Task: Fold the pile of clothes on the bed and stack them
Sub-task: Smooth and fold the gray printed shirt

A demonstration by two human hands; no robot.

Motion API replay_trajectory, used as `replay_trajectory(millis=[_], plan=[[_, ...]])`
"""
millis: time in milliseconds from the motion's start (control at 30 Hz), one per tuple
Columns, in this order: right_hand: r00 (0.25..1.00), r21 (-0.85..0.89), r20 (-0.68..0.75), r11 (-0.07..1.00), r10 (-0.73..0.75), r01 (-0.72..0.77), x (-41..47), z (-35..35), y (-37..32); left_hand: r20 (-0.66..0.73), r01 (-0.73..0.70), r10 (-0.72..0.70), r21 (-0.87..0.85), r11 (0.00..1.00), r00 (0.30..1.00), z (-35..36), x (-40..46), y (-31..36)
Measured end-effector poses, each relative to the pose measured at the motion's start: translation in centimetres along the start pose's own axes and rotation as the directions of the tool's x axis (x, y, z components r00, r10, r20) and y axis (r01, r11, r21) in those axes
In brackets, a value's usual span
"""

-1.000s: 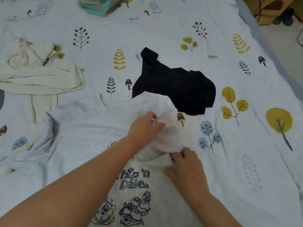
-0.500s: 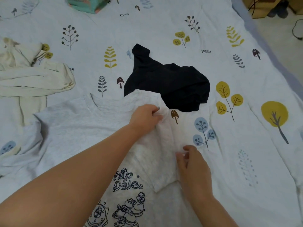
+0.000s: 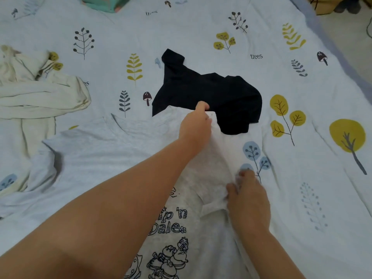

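While my left hand (image 3: 196, 125) pinches the grey shirt (image 3: 104, 158) at mid-frame and my right hand (image 3: 248, 196) grips its folded sleeve, I'd next flatten that fold.

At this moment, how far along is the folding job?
Early. A folded-looking stack sits at the far edge. The left hand and right hand grip the grey shirt, folding its sleeve inward. The black garment and cream garment remain unfolded.
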State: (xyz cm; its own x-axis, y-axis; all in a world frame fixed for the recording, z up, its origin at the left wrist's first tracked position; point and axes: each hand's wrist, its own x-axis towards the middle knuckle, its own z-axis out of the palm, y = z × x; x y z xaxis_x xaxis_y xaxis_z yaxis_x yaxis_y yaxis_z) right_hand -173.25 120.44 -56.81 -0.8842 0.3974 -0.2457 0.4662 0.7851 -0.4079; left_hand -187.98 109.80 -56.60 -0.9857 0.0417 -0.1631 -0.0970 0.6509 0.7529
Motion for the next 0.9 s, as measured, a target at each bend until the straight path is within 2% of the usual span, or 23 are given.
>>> replay_trajectory(millis=[67, 100, 133, 167, 200, 233, 300, 400, 500, 633, 733, 833, 900], plan=[[0.988, -0.068, -0.071, 0.989, -0.139, 0.135, -0.5, 0.5, -0.8, -0.102, -0.205, 0.235, 0.241, 0.949, 0.967, 0.2, -2.0, -0.8], [0.965, -0.103, -0.098, 0.967, -0.244, 0.234, -0.8, 0.9, -1.2, -0.102, -0.325, 0.387, 0.373, 0.869, 0.917, 0.2, -3.0, -1.6], [0.934, -0.151, -0.103, 0.933, -0.343, 0.326, -1.1, 1.3, -1.7, -0.027, -0.421, 0.492, 0.479, 0.770, 0.870, 0.2, -4.0, -2.5], [0.898, -0.198, -0.068, 0.888, -0.435, 0.415, -1.4, 1.8, -1.9, 0.131, -0.497, 0.519, 0.554, 0.668, 0.845, 0.1, -4.8, -3.6], [0.880, -0.239, 0.042, 0.850, -0.474, 0.469, -1.7, 2.1, -2.2, 0.286, -0.536, 0.467, 0.601, 0.593, 0.837, -0.1, -5.3, -4.8], [0.864, -0.282, 0.169, 0.816, -0.475, 0.504, -1.9, 2.6, -2.3, 0.398, -0.534, 0.356, 0.620, 0.575, 0.846, -0.2, -5.7, -6.0], [0.844, -0.315, 0.329, 0.794, -0.423, 0.520, -1.8, 3.3, -1.9, 0.459, -0.465, 0.186, 0.628, 0.624, 0.869, -0.3, -5.9, -7.2], [0.863, -0.359, 0.353, 0.800, -0.361, 0.481, -1.8, 3.1, -2.5, 0.421, -0.414, 0.177, 0.583, 0.699, 0.890, -1.3, -6.1, -6.5], [0.890, -0.348, 0.305, 0.831, -0.338, 0.435, -2.1, 2.1, -4.1, 0.220, -0.318, 0.240, 0.460, 0.829, 0.945, -4.4, -7.0, -6.1], [0.868, -0.105, 0.145, 0.865, -0.475, 0.491, -3.3, 1.6, -7.4, -0.099, -0.167, 0.222, 0.390, 0.905, 0.970, -11.0, -9.9, -8.3], [0.808, -0.004, 0.208, 0.826, -0.551, 0.564, -4.8, 2.4, -10.8, -0.273, 0.069, 0.051, 0.413, 0.908, 0.961, -16.1, -12.1, -12.1], [0.742, 0.061, 0.288, 0.785, -0.606, 0.617, -6.2, 3.9, -14.0, -0.438, 0.315, -0.129, 0.385, 0.867, 0.890, -20.7, -13.9, -16.4], [0.706, 0.087, 0.334, 0.766, -0.624, 0.637, -7.1, 5.0, -16.0, -0.448, 0.455, -0.302, 0.287, 0.843, 0.842, -22.8, -14.4, -18.7]])
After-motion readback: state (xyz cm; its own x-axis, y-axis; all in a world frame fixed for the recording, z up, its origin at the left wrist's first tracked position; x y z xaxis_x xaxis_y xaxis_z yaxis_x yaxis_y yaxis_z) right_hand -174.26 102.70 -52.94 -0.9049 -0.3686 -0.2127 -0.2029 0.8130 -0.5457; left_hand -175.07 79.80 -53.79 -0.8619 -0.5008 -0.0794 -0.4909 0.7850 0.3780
